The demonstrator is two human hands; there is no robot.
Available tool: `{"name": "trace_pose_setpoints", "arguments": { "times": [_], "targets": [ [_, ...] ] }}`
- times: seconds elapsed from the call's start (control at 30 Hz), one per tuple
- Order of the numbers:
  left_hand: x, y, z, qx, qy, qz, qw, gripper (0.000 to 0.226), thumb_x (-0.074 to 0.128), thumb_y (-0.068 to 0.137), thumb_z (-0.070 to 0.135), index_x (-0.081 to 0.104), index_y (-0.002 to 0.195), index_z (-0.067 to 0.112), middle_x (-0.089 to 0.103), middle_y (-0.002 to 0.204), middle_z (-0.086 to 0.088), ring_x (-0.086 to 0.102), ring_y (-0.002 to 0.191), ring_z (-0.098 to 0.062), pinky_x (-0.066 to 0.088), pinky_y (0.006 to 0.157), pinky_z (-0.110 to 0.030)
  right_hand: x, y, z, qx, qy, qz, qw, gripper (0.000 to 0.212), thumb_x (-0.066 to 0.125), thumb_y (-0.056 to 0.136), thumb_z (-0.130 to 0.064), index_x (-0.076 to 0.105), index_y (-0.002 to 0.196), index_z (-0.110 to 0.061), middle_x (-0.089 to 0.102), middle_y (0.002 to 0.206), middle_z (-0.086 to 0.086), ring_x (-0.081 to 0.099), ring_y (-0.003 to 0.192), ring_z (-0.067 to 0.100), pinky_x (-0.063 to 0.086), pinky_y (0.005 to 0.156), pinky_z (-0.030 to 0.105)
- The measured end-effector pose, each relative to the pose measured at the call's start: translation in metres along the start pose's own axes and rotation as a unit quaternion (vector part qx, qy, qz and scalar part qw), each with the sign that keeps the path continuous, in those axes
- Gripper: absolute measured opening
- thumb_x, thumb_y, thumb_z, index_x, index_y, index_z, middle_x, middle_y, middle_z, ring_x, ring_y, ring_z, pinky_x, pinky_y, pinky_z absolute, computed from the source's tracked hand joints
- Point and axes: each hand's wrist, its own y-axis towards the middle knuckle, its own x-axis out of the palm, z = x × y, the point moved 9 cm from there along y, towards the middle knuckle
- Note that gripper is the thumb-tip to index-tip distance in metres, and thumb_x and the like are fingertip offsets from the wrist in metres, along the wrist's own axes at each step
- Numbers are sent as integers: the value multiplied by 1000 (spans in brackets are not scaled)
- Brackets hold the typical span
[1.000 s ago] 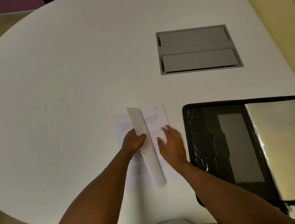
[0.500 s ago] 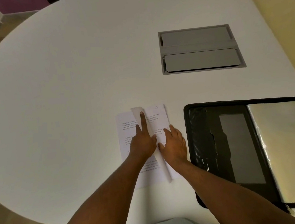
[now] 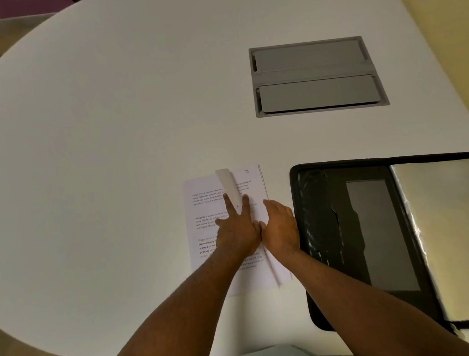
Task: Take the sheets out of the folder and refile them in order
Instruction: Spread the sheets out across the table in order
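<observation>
A small stack of printed white sheets (image 3: pixel 202 209) lies on the white table near its front edge. One sheet (image 3: pixel 227 184) stands curled up on edge across the stack. My left hand (image 3: pixel 236 228) rests on the stack with two fingers spread on either side of that curled sheet. My right hand (image 3: pixel 280 227) lies flat on the stack's right edge, fingers together, touching the left hand. The black folder (image 3: pixel 331 226) lies open to the right, with shiny clear sleeves (image 3: pixel 453 229) on its right half.
A grey cable hatch (image 3: pixel 315 75) is set into the table (image 3: pixel 110 132) behind the folder. The rounded table edge runs close to my body. A yellow wall rises at the right.
The raised sheet has swung from standing tall over the stack to lying lower and curled. My left hand slid forward over it, and both hands came together.
</observation>
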Motion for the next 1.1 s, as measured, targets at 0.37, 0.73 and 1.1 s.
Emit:
{"name": "trace_pose_setpoints", "arguments": {
  "times": [0.37,0.73,1.1],
  "targets": [
    [-11,7,-4,36,-30,18,999,73,38,101,44,-10,154,31,1,162,-19,50,126,-42,45,103,-50,10,-15,-21,-92,-103,-13,990,74,57,94,-42,19,154,-20,19,160,8,15,149,24,8,119,36],
    [-49,4,-32,-29,-225,120,967,51,44,96,56,63,103,9,64,99,-2,57,86,-18,51,79,-34,-8,-28,-42,-106,312,-69,942,20,51,99,-14,66,112,-18,66,103,-11,61,90,-9,49,86,13],
    [-47,3,-56,-106,-234,136,957,42,59,94,38,39,65,15,45,64,3,45,60,-13,34,56,-27,-4,-14,10,18,-89,1,996,66,53,95,-47,31,148,-14,19,159,6,19,145,25,25,115,40]
  ]
}}
